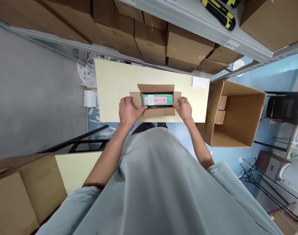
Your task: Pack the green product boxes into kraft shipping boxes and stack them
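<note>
In the head view, your two hands are at opposite ends of a small open carton (156,88), which sits near the front edge of the pale yellow table (117,81) in front of you, all four flaps folded outward. Inside it lies a green box (170,100) with a pink picture and a whitish patch on its upper face, its long side running left to right. Your left hand (129,111) is at the left flap, its thumb stretched away from the fingers toward the carton's near left corner. Your right hand (184,109) is at the right flap, fingers curled and thumb reaching to the near right corner; the hands are too small here to tell whether either one truly pinches the cardboard or merely presses on it. A white card (199,82) lies toward the table's far right corner. Beyond the table, brown cartons (151,45) line a shelf, and black-and-yellow tools (219,14) rest on the shelf level above. Right of the table stands a large open carton (239,119) with smaller boxes (220,117) inside.
</note>
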The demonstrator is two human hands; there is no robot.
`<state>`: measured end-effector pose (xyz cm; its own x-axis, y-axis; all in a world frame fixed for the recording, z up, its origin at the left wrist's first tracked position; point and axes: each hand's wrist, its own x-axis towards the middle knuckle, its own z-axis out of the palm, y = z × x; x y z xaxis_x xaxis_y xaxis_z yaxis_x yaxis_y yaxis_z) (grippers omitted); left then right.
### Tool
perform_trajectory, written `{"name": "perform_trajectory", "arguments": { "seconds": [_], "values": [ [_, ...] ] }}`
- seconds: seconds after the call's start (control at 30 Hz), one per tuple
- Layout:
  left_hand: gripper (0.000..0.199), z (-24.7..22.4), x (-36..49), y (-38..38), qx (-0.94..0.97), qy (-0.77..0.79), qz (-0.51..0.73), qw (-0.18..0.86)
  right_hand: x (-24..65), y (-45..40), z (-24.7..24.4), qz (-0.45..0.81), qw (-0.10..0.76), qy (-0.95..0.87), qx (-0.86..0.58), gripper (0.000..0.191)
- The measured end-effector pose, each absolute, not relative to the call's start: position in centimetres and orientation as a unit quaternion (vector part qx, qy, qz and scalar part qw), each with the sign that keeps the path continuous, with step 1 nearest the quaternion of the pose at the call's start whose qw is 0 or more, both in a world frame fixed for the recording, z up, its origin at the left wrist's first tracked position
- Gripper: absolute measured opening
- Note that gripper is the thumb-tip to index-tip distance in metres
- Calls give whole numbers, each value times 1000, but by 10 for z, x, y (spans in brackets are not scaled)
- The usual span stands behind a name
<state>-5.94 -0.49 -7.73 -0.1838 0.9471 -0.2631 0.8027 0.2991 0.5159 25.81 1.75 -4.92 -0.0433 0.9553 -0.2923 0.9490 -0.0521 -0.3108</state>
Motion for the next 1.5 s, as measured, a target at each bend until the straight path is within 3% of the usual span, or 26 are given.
{"name": "perform_trajectory", "arguments": {
  "seconds": [0.27,0.53,0.8,1.0,1.33,1.43,1.5],
  "values": [
    [51,-89,-56,-15,484,781,98,382,231,11,-57,318,59,-577,-750,13],
    [43,-93,-164,-148,301,761,346,459,117,-40,-47,346,82,-668,-653,8],
    [43,-113,-284,-372,69,788,501,351,-96,-138,-54,336,-13,-814,-473,9],
    [41,-136,-321,-502,-62,803,514,294,-236,-225,-61,270,-127,-902,-311,16],
    [49,-143,-333,-580,-183,794,513,271,-333,-302,-55,171,-252,-935,-179,14],
    [50,-116,-333,-593,-140,823,492,247,-351,-310,-33,154,-235,-948,-148,13],
    [46,-91,-343,-597,-80,850,489,178,-370,-317,-13,172,-193,-960,-108,17]
  ]
}}
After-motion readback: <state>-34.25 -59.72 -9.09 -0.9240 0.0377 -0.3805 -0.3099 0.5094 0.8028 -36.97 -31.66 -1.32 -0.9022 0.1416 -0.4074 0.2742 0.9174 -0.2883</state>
